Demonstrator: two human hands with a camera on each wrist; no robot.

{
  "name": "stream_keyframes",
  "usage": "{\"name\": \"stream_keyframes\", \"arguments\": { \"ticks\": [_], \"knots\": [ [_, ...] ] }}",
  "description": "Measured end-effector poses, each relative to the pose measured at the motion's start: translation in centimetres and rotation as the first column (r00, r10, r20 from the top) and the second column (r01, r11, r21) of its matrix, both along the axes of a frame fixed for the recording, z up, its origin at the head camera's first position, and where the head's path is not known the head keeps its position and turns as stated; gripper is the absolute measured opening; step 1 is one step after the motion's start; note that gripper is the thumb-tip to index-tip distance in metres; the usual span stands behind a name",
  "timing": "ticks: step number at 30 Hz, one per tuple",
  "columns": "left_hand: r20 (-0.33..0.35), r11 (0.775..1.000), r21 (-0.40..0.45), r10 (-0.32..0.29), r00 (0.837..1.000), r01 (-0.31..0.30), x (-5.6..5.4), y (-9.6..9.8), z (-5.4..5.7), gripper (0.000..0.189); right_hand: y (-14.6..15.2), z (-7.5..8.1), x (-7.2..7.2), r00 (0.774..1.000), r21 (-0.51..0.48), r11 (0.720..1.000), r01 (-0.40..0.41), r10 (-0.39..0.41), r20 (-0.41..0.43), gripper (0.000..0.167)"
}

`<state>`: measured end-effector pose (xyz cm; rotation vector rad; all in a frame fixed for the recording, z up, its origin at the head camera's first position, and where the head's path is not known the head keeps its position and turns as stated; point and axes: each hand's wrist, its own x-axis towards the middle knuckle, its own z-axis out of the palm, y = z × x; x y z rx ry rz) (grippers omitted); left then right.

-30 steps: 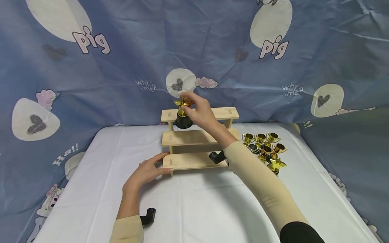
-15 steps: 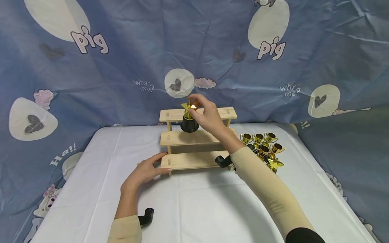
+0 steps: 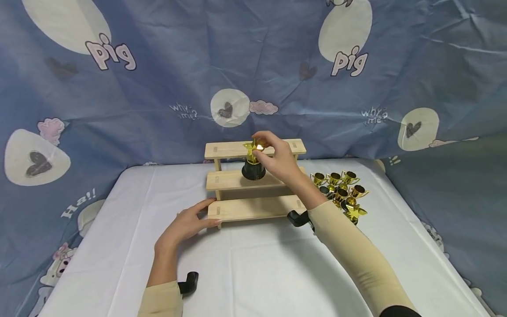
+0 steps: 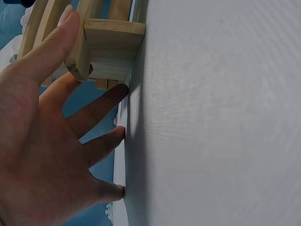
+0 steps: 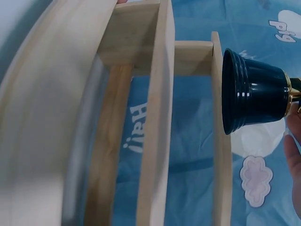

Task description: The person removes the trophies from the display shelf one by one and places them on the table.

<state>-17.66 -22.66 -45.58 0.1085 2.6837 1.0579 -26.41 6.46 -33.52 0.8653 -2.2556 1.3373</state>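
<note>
My right hand [image 3: 282, 162] pinches a small trophy [image 3: 253, 171] by its golden star top, fingers and thumb around the star. The trophy is upright, its black base overlapping the middle board of a three-tier wooden display stand [image 3: 253, 208] in the head view. Seen by the right wrist, the round black base [image 5: 261, 89] stands out beside the boards, with only fingertips [image 5: 294, 125] showing. My left hand [image 3: 189, 225] holds the left end of the stand's lowest board between thumb and index finger. The left wrist view shows its other fingers [image 4: 101, 113] spread, their tips by the tablecloth.
Several golden cup trophies [image 3: 341, 196] stand grouped right of the stand, with a star trophy [image 3: 354, 212] at their front. A white cloth [image 3: 253, 273] covers the table. Behind hangs a blue printed curtain [image 3: 166, 79], close to the stand's back.
My right hand has carried the star trophy rightward and lower, from the left of the top board to in front of the middle board. The left hand keeps its place on the stand.
</note>
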Motion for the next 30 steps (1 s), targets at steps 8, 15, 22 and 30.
{"name": "stream_keyframes", "arguments": {
  "ticks": [8,15,22,30],
  "knots": [
    [0.004,1.000,-0.014,-0.004,1.000,0.004,-0.1,0.0,-0.3,0.088,1.8,-1.3,0.8,1.000,0.005,1.000,0.012,-0.012,0.025,0.034],
    [0.005,1.000,-0.008,-0.001,1.000,0.001,0.0,0.1,-0.4,0.089,3.5,-2.5,1.9,1.000,0.028,0.999,0.026,-0.026,0.013,0.035],
    [0.004,1.000,-0.010,-0.010,1.000,0.010,-0.1,0.4,-0.5,0.088,5.7,-3.6,3.0,0.998,-0.005,0.999,0.054,-0.054,0.043,0.034],
    [0.009,1.000,-0.017,-0.003,1.000,0.003,-0.3,0.3,-0.4,0.090,7.0,-2.6,5.2,0.996,-0.050,0.995,0.084,-0.083,0.021,0.035]
  ]
}}
